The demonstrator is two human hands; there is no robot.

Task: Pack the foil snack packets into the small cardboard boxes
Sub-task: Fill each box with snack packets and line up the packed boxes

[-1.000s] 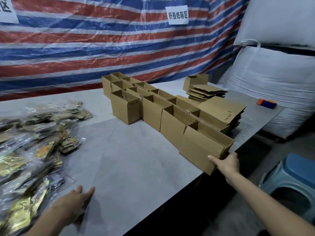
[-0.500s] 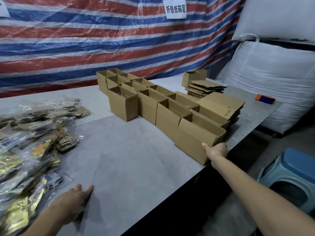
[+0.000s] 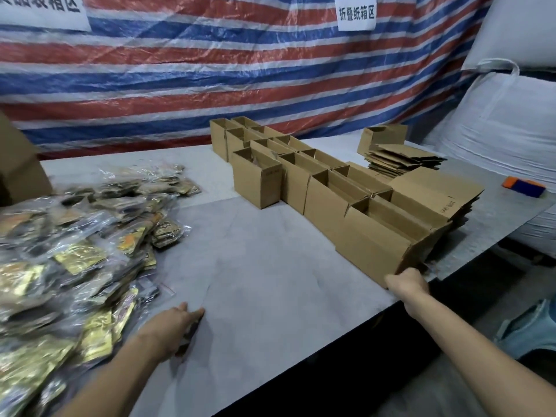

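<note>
Right hand (image 3: 407, 282) grips the nearest box (image 3: 379, 239) at its near corner; best slid left gently, left hand (image 3: 168, 328) lying flat

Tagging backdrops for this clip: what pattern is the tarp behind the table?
Red, white and blue stripes across the tarp, clearest in the head view.

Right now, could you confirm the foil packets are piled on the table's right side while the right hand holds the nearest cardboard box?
Not quite: the head view shows the foil packets piled on the left side of the table; the right hand does hold the nearest cardboard box.
</note>
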